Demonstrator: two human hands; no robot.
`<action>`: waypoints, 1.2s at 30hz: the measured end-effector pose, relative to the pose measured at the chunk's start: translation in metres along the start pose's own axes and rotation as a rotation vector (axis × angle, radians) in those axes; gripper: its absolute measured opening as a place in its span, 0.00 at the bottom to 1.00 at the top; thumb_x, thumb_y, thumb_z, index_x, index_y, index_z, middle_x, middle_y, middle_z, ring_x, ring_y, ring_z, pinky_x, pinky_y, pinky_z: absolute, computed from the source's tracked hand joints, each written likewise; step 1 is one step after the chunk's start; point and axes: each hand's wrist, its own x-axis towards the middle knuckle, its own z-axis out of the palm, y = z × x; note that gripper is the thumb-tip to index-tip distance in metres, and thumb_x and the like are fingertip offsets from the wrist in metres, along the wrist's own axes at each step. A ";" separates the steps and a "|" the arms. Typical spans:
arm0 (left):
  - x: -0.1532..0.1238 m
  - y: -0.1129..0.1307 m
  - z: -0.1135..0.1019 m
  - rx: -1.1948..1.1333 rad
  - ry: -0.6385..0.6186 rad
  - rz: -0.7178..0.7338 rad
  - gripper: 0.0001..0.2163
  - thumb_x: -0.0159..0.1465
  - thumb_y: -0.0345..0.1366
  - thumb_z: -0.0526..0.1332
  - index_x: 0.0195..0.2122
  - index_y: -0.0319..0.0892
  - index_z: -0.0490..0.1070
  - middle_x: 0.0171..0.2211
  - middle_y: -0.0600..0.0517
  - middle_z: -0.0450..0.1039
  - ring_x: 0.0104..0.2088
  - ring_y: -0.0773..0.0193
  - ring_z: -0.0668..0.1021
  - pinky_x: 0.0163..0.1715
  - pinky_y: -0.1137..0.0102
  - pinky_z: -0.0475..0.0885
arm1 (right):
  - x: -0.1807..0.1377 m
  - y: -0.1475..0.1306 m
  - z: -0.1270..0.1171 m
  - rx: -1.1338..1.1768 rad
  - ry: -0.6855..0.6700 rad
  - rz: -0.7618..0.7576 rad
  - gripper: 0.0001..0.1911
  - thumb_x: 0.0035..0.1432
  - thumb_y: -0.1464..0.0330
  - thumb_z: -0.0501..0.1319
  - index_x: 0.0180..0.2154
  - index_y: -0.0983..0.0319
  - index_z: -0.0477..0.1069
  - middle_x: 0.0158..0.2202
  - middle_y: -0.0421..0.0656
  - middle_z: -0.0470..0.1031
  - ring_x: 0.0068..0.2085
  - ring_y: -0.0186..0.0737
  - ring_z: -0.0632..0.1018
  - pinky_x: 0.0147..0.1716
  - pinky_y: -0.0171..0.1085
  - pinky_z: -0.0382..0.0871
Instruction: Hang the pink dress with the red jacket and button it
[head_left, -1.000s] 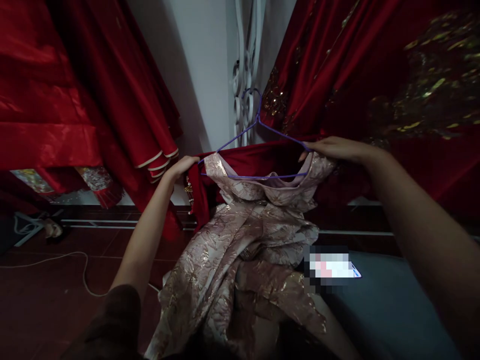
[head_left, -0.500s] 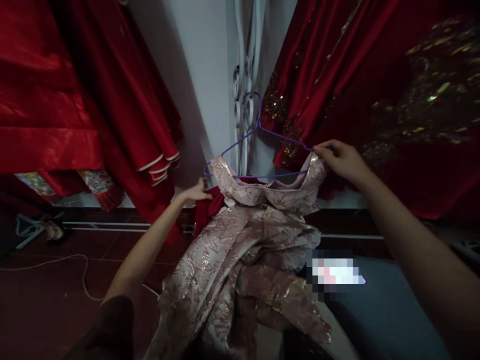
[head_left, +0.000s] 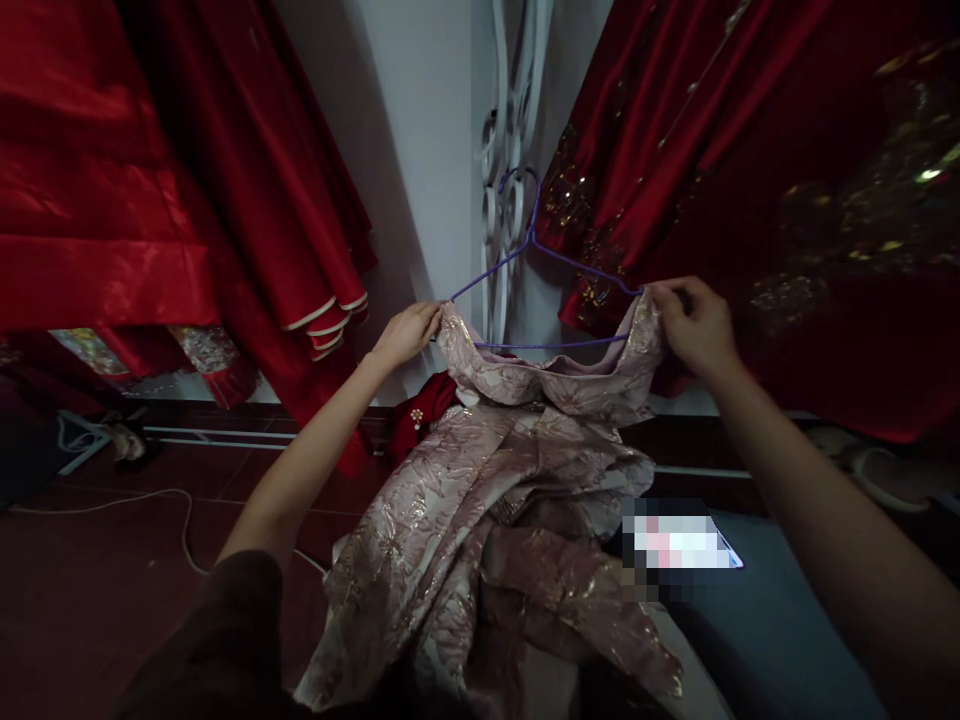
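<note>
A pale pink dress (head_left: 457, 460) with a shiny gold floral pattern hangs by its shoulder straps on a purple hanger (head_left: 574, 265). My left hand (head_left: 409, 333) pinches the left strap at that end of the hanger. At the other end, my right hand (head_left: 694, 320) is closed on the right strap and the hanger's tip. The skirt falls in folds toward me, bunched at the bottom of the view. Behind the bodice, to the left, shows a piece of red cloth (head_left: 420, 415) with a small pearly ornament.
Red garments (head_left: 285, 200) hang on the left, and red dresses with gold sequins (head_left: 750, 200) on the right. A white scrollwork metal stand (head_left: 491, 210) rises at the wall corner. A lit, blurred-out screen (head_left: 682, 540) rests on a grey-blue surface (head_left: 787, 620). A white cable (head_left: 184, 520) crosses the floor.
My left hand has risen from beside the red cloth and closed on the left strap. My right hand keeps its grip. The view has shifted slightly.
</note>
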 end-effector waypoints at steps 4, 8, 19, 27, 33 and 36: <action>0.004 0.006 -0.003 0.047 0.028 -0.029 0.17 0.67 0.40 0.46 0.48 0.41 0.69 0.47 0.45 0.73 0.46 0.59 0.75 0.45 0.70 0.65 | -0.002 -0.002 0.000 0.052 -0.073 -0.023 0.12 0.59 0.65 0.55 0.43 0.64 0.71 0.41 0.48 0.75 0.38 0.36 0.73 0.39 0.34 0.64; 0.009 0.007 -0.005 0.101 -0.008 -0.082 0.17 0.66 0.41 0.46 0.42 0.40 0.73 0.40 0.43 0.76 0.42 0.57 0.76 0.42 0.70 0.64 | -0.003 -0.006 -0.001 0.098 -0.100 -0.045 0.14 0.59 0.65 0.56 0.44 0.64 0.72 0.43 0.48 0.75 0.39 0.35 0.73 0.40 0.33 0.64; 0.017 0.024 0.001 0.248 -0.019 -0.302 0.19 0.67 0.42 0.44 0.44 0.36 0.70 0.40 0.37 0.74 0.43 0.53 0.76 0.43 0.65 0.66 | 0.012 -0.007 0.000 0.181 -0.002 0.122 0.14 0.57 0.66 0.59 0.41 0.67 0.75 0.40 0.51 0.77 0.35 0.35 0.74 0.35 0.33 0.64; -0.009 0.005 0.012 0.260 -0.100 -0.445 0.16 0.66 0.38 0.49 0.40 0.31 0.72 0.36 0.34 0.73 0.40 0.49 0.76 0.39 0.60 0.69 | 0.005 0.012 0.014 0.318 0.233 0.267 0.17 0.57 0.67 0.55 0.45 0.69 0.73 0.45 0.54 0.75 0.42 0.40 0.75 0.41 0.36 0.66; -0.028 0.045 0.008 0.228 -0.217 -0.142 0.15 0.62 0.41 0.54 0.33 0.34 0.74 0.32 0.38 0.73 0.41 0.49 0.75 0.39 0.60 0.70 | -0.013 0.024 0.039 0.373 0.307 0.442 0.20 0.56 0.69 0.52 0.48 0.71 0.70 0.45 0.57 0.74 0.42 0.42 0.76 0.41 0.39 0.68; -0.008 0.080 0.012 0.109 -0.046 0.304 0.14 0.64 0.39 0.50 0.35 0.37 0.74 0.46 0.40 0.70 0.52 0.53 0.68 0.51 0.58 0.65 | -0.014 0.028 0.047 0.422 0.291 0.430 0.20 0.55 0.69 0.53 0.48 0.70 0.70 0.47 0.57 0.73 0.44 0.42 0.75 0.43 0.39 0.67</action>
